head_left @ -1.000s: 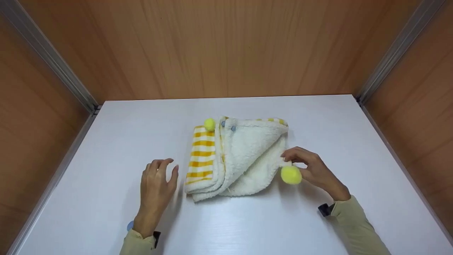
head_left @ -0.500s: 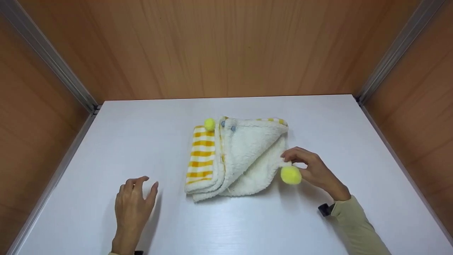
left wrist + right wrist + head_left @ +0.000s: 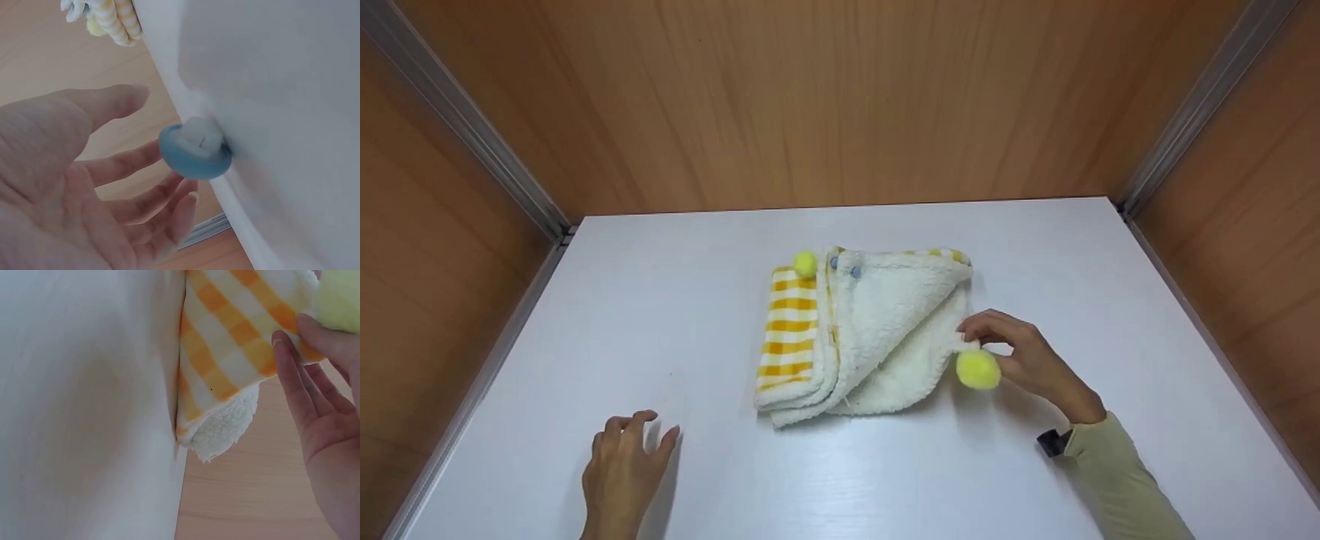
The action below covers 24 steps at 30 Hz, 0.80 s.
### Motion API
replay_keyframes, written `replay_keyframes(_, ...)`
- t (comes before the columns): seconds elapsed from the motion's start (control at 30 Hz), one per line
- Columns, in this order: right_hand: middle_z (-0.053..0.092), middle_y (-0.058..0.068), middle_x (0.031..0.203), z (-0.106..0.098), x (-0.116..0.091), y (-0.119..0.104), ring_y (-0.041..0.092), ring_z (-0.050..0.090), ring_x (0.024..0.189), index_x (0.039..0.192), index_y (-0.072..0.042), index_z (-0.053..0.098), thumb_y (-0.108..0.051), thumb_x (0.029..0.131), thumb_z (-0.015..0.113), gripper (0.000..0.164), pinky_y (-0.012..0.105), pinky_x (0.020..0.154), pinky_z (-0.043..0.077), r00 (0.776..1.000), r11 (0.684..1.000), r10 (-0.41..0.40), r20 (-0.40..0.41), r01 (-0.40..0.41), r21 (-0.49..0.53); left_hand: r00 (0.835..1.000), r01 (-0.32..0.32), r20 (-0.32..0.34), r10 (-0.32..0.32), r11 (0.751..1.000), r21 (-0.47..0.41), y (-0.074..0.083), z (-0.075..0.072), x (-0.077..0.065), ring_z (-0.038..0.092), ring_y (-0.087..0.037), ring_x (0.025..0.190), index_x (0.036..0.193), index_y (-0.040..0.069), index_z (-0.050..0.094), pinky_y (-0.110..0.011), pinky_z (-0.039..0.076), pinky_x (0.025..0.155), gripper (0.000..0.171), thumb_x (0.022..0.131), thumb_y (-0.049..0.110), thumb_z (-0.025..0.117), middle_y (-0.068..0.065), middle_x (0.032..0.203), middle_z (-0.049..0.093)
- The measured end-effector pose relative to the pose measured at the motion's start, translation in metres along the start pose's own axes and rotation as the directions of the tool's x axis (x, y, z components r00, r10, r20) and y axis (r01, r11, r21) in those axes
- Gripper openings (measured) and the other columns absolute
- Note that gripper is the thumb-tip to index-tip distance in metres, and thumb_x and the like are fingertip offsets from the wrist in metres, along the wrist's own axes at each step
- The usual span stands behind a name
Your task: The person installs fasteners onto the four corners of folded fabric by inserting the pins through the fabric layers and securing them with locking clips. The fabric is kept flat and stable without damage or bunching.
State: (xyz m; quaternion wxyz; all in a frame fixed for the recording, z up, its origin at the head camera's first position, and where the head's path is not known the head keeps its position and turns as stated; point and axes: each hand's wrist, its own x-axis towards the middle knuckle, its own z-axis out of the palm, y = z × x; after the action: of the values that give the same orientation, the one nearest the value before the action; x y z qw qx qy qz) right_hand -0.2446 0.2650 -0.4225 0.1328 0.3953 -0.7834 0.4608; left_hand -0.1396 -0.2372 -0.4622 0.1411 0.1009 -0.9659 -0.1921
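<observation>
A folded fleece-lined cloth (image 3: 885, 315), white and plush inside with yellow-and-white checks outside, lies on the white table. Two small blue dots, perhaps snaps, show near its top edge. My right hand (image 3: 1027, 360) pinches its right corner between thumb and fingers, slightly raised, and a yellow pompom (image 3: 979, 370) hangs there. A second pompom (image 3: 805, 264) sits at the upper left. My left hand (image 3: 622, 469) is at the lower left, fingers spread and loosely bent, holding nothing. In the left wrist view, a small rounded blue-and-white object (image 3: 194, 163) is by those fingers; whether they touch is unclear.
The table (image 3: 840, 480) is bounded by a wooden back panel (image 3: 840, 105) and wooden side panels (image 3: 1245, 315), with metal strips along the corners. A dark band piece (image 3: 1054, 442) is at the right wrist.
My left hand has drawn away from the cloth, down and to the left. My right hand keeps its pinch on the corner, nearly still.
</observation>
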Motion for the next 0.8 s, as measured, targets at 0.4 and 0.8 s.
replay_keyframes(0.4,0.066,0.021,0.107,0.001,-0.006,0.013,0.018,0.067,0.101,0.1,0.001,0.065,0.022,0.075,0.077,0.034,0.018,0.085,0.054,1.0,1.0,0.01,-0.005,-0.01,-0.019,0.941,0.08,0.332,-0.072,0.997,-0.009,-0.001,-0.008,0.006,0.063,-0.047,0.093,0.121,-0.008,0.064,-0.046,0.056,0.059,0.037,0.089,0.008,0.076,-0.039,0.115,0.057)
replay_keyframes(0.8,0.065,0.023,0.106,-0.001,0.001,-0.005,0.02,0.066,0.101,0.1,0.004,0.063,0.022,0.077,0.076,0.032,0.019,0.086,0.054,1.0,1.0,0.02,0.005,-0.02,0.017,0.889,0.159,0.429,-0.158,0.987,0.034,0.001,-0.014,-0.005,0.058,-0.052,0.104,0.13,-0.006,0.057,-0.054,0.055,0.069,0.046,0.09,0.009,0.074,-0.037,0.122,0.051)
